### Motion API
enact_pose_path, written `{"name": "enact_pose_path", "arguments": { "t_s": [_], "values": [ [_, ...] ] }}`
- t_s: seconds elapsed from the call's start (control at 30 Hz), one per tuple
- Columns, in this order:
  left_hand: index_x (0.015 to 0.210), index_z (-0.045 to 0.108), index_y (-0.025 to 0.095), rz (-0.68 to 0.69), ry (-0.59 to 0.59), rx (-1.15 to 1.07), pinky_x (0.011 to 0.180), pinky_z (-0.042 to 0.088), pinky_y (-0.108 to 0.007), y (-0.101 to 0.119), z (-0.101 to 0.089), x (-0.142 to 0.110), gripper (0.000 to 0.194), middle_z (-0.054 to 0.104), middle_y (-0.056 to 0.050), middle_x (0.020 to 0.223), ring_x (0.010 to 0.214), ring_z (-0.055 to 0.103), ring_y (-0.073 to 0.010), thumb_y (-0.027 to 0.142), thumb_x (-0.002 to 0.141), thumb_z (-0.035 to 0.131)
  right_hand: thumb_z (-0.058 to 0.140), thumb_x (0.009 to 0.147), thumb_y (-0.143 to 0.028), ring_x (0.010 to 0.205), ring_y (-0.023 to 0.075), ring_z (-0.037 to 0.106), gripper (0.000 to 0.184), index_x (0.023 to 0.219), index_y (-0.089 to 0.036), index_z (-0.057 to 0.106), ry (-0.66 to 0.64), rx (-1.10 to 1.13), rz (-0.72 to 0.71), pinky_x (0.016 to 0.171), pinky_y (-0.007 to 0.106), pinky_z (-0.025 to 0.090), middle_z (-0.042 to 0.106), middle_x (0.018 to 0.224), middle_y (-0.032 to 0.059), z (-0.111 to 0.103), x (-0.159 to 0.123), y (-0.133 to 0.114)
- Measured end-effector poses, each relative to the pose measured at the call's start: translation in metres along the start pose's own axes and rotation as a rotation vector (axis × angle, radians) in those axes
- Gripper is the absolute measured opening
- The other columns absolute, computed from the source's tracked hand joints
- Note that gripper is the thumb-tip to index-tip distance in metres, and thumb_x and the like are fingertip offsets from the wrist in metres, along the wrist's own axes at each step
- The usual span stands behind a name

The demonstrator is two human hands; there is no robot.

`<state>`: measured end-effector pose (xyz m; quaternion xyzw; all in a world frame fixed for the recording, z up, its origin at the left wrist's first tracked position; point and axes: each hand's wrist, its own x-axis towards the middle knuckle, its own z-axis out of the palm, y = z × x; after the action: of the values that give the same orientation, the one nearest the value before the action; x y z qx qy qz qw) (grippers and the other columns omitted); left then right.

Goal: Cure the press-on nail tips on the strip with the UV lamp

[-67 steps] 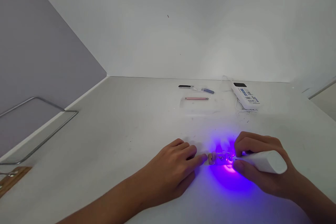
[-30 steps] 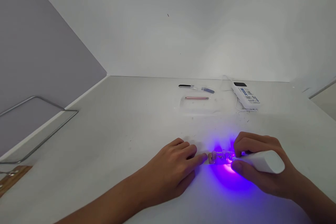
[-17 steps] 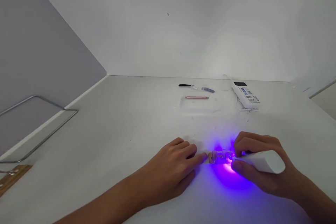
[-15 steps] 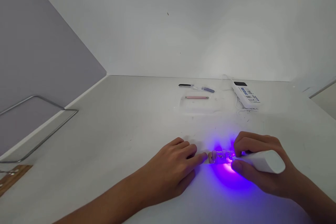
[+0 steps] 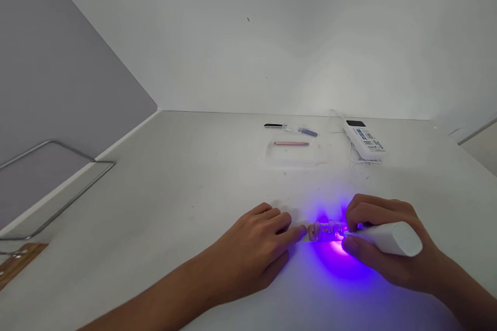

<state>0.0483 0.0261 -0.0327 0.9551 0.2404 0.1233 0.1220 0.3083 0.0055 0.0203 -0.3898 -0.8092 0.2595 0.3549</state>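
My right hand (image 5: 392, 240) is closed round a small white handheld UV lamp (image 5: 399, 239), tilted with its lit end toward the left. Violet light falls on a short strip (image 5: 327, 231) bearing several small clear, glossy pieces, perhaps nail tips. The lamp's tip is close to the strip's right part, which my fingers and the glare partly hide. My left hand (image 5: 266, 248) rests on the table with its index finger stretched to the strip's left end. Its other fingers are loosely bent and grip nothing visible.
Behind my hands lie a pink pen-like tool (image 5: 291, 144) on clear plastic, a black-handled tool (image 5: 275, 125) and a blue-grey piece (image 5: 308, 132). A white power-bank-like device (image 5: 364, 139) with a cable stands at right. A metal wire frame (image 5: 83, 196) and wooden piece (image 5: 23, 264) are at left.
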Motion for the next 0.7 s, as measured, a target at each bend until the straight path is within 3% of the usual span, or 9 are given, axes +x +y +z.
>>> {"name": "enact_pose_path", "arguments": {
  "t_s": [0.7],
  "values": [
    [0.13, 0.051, 0.021, -0.015, -0.015, -0.013, 0.074, 0.041, -0.035, -0.0018, 0.002, -0.0007, 0.036, 0.056, -0.001, 0.084, 0.07, 0.05, -0.0199, 0.009, 0.099, 0.037, 0.068, 0.092, -0.02, 0.054, 0.0101, 0.052, 0.018, 0.076, -0.02, 0.059, -0.002, 0.006, -0.001, 0.049, 0.023, 0.043, 0.058, 0.065, -0.0023, 0.0008, -0.001, 0.0012]
  ]
}}
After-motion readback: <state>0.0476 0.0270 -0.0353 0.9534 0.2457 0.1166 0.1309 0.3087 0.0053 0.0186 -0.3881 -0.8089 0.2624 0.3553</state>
